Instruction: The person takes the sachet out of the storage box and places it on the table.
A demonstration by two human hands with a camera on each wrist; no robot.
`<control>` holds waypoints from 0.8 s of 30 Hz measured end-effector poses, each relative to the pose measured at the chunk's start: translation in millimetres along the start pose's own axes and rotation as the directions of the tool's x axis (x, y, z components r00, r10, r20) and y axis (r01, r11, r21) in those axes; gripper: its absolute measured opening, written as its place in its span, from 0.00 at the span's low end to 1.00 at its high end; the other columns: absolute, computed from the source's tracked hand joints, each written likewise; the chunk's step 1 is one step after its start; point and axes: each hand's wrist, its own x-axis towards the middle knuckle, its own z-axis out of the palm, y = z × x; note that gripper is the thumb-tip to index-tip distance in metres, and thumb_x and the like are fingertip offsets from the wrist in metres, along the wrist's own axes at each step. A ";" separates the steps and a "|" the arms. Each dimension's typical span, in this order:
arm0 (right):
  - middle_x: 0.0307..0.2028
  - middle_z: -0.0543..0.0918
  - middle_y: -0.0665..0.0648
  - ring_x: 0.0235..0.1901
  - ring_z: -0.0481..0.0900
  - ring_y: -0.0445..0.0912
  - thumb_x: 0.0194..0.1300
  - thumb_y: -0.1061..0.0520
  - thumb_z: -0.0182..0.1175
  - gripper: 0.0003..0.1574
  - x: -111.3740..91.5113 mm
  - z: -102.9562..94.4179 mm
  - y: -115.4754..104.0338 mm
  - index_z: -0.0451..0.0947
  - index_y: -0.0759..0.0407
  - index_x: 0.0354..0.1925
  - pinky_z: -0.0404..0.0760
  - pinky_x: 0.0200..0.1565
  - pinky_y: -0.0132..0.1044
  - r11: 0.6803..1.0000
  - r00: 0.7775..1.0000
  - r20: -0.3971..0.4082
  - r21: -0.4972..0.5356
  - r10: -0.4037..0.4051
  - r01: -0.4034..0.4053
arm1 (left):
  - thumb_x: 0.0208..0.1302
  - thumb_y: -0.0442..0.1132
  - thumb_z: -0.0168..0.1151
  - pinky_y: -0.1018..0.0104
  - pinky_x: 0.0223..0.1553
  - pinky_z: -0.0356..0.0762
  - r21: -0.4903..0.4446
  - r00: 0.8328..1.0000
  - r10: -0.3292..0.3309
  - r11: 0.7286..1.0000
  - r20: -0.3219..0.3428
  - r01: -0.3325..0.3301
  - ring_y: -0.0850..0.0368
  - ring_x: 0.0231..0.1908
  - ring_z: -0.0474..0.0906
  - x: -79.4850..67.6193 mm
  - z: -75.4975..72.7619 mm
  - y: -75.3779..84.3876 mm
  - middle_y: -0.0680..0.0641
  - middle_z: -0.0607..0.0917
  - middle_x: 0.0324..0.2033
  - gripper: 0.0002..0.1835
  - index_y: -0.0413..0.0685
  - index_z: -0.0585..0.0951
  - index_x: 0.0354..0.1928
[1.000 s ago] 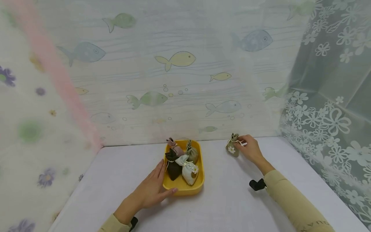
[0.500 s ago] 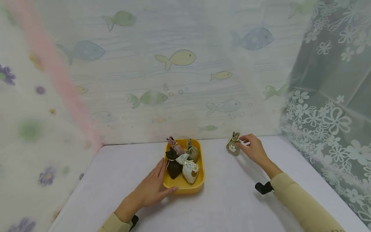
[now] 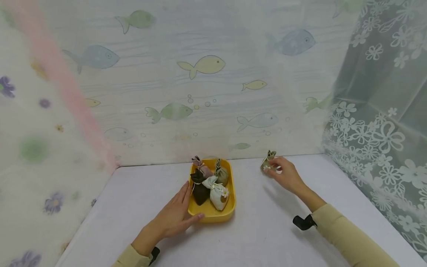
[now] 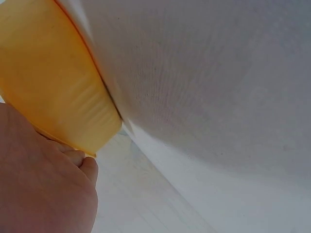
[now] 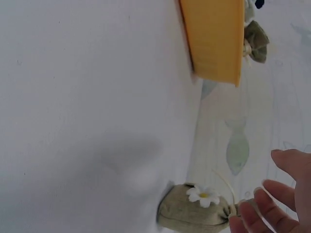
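On white table (image 3: pixel 260 222), toward back, green bag (image 5: pixel 182 212) stands right of yellow tray (image 3: pixel 209 213). Right hand (image 3: pixel 289 175) just beside bag, thumb and fingers parted, no grip. Left hand (image 3: pixel 171 218) straight-fingered against tray. Best: pinch near top, hold tray steady.

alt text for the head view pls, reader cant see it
A person's right hand is at a small olive pouch with a white flower, toward the back of a white tabletop. The left hand rests against a yellow tray holding four tied pouches: pink, dark, olive and white. Behind is a pale fish-print sheet.
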 end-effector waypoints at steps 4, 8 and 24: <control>0.42 0.79 0.63 0.42 0.77 0.57 0.61 0.56 0.64 0.18 -0.5 2.4 -10.8 0.77 0.67 0.46 0.77 0.44 0.53 1.000 1.000 0.025 0.026 -0.013 0.013 | 0.57 0.77 0.38 0.55 0.68 0.50 0.003 1.000 0.001 1.000 -0.003 -0.001 0.54 0.71 0.41 0.5 -0.2 -0.3 0.46 0.39 0.73 0.56 0.43 0.42 0.73; 0.44 0.79 0.61 0.44 0.76 0.57 0.62 0.53 0.63 0.18 -2.5 7.8 -19.2 0.77 0.62 0.47 0.77 0.45 0.53 0.999 0.999 0.047 0.049 -0.019 0.017 | 0.56 0.78 0.37 0.55 0.68 0.50 0.003 1.000 0.004 1.000 0.003 -0.004 0.54 0.71 0.40 0.9 -0.4 -0.4 0.45 0.39 0.73 0.56 0.43 0.42 0.73; 0.44 0.78 0.52 0.45 0.76 0.52 0.59 0.51 0.65 0.20 -4.6 36.2 -59.2 0.77 0.56 0.48 0.77 0.47 0.46 0.994 0.987 0.138 0.085 -0.085 0.074 | 0.58 0.75 0.41 0.55 0.68 0.49 0.007 1.000 0.011 1.000 0.014 -0.011 0.53 0.71 0.39 2.3 0.0 -1.3 0.45 0.37 0.73 0.55 0.42 0.41 0.73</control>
